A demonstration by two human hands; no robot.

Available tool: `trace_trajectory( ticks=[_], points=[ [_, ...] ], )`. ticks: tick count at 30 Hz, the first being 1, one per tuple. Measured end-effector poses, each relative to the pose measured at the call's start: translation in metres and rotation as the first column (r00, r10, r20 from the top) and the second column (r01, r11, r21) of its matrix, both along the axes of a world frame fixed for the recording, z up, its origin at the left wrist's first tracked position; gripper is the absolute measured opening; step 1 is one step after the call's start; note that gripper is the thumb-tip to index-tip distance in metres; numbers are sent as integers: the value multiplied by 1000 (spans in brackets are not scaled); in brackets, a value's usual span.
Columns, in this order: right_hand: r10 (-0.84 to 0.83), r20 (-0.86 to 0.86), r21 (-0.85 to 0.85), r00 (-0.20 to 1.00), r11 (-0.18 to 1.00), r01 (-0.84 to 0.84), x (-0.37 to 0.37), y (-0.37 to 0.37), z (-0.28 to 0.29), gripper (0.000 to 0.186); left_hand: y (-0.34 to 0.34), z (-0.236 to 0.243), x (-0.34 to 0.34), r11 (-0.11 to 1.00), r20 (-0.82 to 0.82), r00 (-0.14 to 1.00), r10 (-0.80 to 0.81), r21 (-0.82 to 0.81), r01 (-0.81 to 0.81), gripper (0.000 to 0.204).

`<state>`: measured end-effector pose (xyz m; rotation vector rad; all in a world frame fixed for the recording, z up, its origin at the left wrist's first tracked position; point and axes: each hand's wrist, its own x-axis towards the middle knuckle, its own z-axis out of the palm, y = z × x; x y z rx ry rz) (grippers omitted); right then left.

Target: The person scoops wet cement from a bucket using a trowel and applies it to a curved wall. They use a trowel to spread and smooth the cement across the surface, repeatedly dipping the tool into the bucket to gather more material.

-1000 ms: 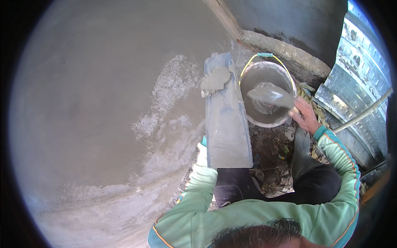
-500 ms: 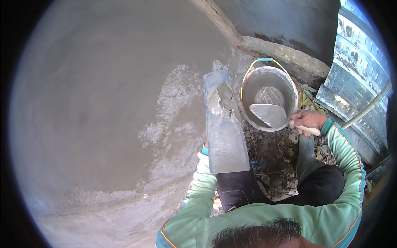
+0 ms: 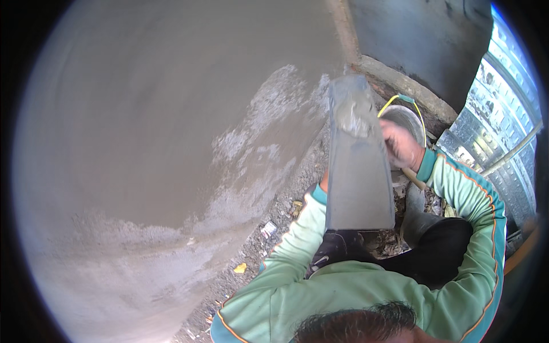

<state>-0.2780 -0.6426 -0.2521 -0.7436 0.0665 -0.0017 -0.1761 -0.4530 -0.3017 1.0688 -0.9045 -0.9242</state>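
Observation:
My left hand [image 3: 324,182] is mostly hidden beneath a long grey board [image 3: 360,188] and grips it from the left side. A lump of wet mortar [image 3: 354,120] lies on the board's upper part. My right hand [image 3: 400,143], blurred, is closed beside the board's right edge, with a trowel's wooden handle [image 3: 416,180] sticking out below it; the blade is out of sight. Behind the hand and board, the bucket [image 3: 413,117] with its yellow handle is partly hidden.
Grey plastered wall [image 3: 131,131] fills the left. Debris [image 3: 269,228] lines its foot. A dark panel [image 3: 417,51] and rough ledge [image 3: 412,86] are at the top, corrugated metal sheets [image 3: 497,86] and a pole [image 3: 509,154] at the right. My legs [image 3: 429,251] are below the board.
The board has moved rightward and now covers part of the bucket. My right hand has risen leftward to the board's edge, and the trowel blade has left the bucket's visible interior.

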Motion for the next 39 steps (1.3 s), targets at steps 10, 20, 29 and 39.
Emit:
trace_trajectory(
  ticks=[10,20,29,39],
  points=[
    [-313,229,-2,922,947,322,39,72,-5,33,55,31,22,994,-500,863,-68,-107,16,37],
    [-416,134,430,899,842,325,136,64,-147,40,292,170,111,423,824,-142,549,-420,-803,47],
    [-391,-105,646,914,672,362,182,89,-166,39,460,462,174,-341,308,-947,86,-884,-319,54],
    [-709,-191,-60,678,698,713,276,75,-164,43,443,464,184,-524,356,-934,34,-789,-320,57]
  ],
)
